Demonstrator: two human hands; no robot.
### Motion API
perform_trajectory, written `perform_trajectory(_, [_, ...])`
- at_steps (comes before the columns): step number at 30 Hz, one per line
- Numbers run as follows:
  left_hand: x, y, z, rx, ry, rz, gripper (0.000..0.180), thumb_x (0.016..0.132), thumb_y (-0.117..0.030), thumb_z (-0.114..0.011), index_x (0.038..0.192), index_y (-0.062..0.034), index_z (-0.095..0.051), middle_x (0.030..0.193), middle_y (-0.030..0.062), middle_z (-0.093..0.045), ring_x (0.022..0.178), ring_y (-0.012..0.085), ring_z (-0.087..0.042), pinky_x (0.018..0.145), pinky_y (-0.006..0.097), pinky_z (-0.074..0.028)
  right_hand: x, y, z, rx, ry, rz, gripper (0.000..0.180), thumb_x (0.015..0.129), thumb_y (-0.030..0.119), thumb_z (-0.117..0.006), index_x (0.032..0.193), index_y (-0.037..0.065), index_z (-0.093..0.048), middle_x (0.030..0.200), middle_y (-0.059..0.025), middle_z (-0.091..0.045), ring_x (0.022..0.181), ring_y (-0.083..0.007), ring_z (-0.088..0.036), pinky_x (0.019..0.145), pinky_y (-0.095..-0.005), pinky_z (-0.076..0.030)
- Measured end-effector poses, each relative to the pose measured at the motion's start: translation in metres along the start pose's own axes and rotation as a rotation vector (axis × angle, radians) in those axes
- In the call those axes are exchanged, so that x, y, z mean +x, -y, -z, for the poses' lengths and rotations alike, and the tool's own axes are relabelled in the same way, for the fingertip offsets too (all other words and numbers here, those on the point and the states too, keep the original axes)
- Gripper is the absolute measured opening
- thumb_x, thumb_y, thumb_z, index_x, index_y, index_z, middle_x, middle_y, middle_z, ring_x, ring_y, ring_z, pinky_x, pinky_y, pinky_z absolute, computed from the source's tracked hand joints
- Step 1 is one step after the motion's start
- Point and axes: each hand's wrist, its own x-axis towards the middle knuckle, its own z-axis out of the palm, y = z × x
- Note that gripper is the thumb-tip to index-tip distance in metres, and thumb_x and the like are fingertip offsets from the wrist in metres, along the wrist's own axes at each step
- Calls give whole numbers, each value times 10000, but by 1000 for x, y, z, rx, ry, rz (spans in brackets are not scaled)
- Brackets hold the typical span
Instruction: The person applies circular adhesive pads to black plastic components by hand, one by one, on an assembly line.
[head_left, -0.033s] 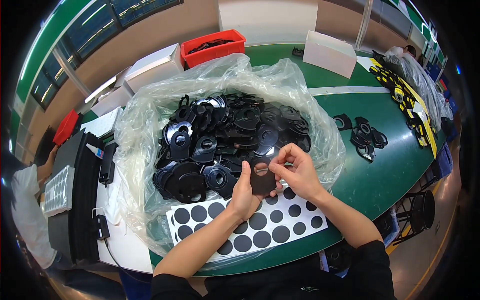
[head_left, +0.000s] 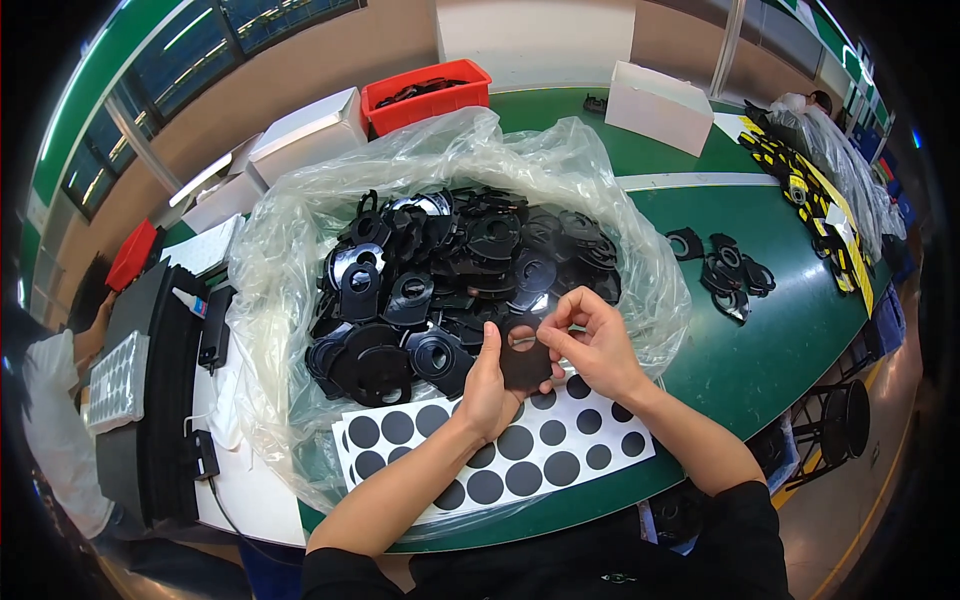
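Note:
My left hand (head_left: 488,392) is closed around a flat black plastic part with a round hole (head_left: 527,368), its thumb along the left edge and fingers behind. At the part's upper right edge, my right hand (head_left: 592,345) has thumb and forefinger pinched together; whatever is between them is too small to make out. Beneath both hands lies a white sheet of round black stickers (head_left: 522,478) in larger and smaller sizes, partly covered by my left forearm. Just beyond, a heap of similar black plastic parts (head_left: 410,298) fills an open clear plastic bag (head_left: 275,250).
Several loose black parts (head_left: 728,270) lie on the green table (head_left: 700,350) at right, near black-and-yellow parts (head_left: 800,190). A red bin (head_left: 425,105) and white boxes (head_left: 660,108) stand at the back. Left are a black case (head_left: 150,400) and a glue bottle (head_left: 190,302).

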Motion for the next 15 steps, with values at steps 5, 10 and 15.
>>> perform_trajectory(5, [0,0,1,-14,27,-7,538,980,-552,-192,1117,-89,-429,1031,147,-574,854,256,-595,674,343,-455,-1,-1,-2,-9,-17,28,170,848,22,-638,896,35,-476,806,-35,-592,630,-60,-544,544,-192,-453])
perform_trajectory(10, [-2,-3,-4,50,-3,-37,223,983,-253,-421,1101,-65,-442,965,122,-588,841,211,-602,649,313,-464,-2,-2,-4,2,-31,43,162,851,25,-635,886,30,-477,788,-36,-589,587,-56,-537,514,-188,-447])
perform_trajectory(15, [-2,-3,-5,11,-17,-36,148,941,-141,-447,1071,-72,-447,966,115,-580,833,209,-603,642,315,-464,-4,-1,-4,-20,-22,-1,213,844,-6,-636,846,54,-432,827,-49,-603,662,-60,-543,596,-201,-473])
